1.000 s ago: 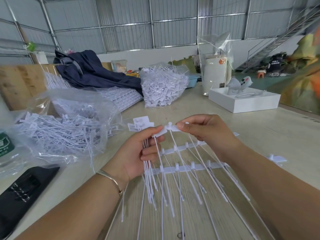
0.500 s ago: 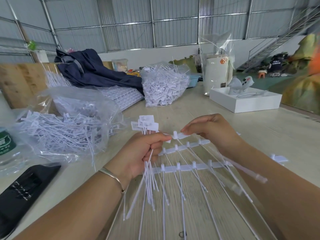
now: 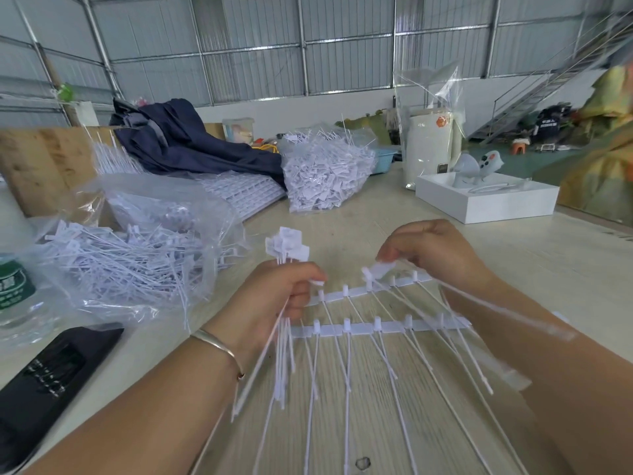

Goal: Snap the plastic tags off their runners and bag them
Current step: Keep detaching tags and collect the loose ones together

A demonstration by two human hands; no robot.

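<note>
Counter (image 3: 394, 214): pale wood-grain surface carrying everything shown.
Tag strips (image 3: 346, 365): long thin tails fan toward the viewer from two cross-runners, lying flat on the counter so each head is within reach.
Near runner (image 3: 383, 326): white bar between the forearms; tags are attached to it at regular posts.
Left hand (image 3: 274, 296): fingers curled round a bundle of freed tags (image 3: 287, 247), heads up and tails hanging below the fist; probably kept as a gathered batch to save trips to the bag.
Right hand (image 3: 431, 252): fingertips pinch the head of a single tag (image 3: 380, 270) at the far runner (image 3: 352, 292), seemingly to bend it off; its tail is blurred, so whether it is already free cannot be told.
Black case (image 3: 44, 378): dark flat object at the near left edge, apart from the work.
Water bottle (image 3: 13, 289): green-labelled, at the far left.
Open clear bag (image 3: 144, 255): lies just left of the left hand, holding loose separated tags; placed close for easy dropping.
White box (image 3: 486, 200): open tray to the right, farther back, holding a grey object.
Filled bag (image 3: 325, 173): packed with tags, behind the work area.
Uncut sheets (image 3: 239, 193): stacked runners beside it, likely the remaining stock.
Dark jacket (image 3: 191, 145): heaped behind the sheets.
</note>
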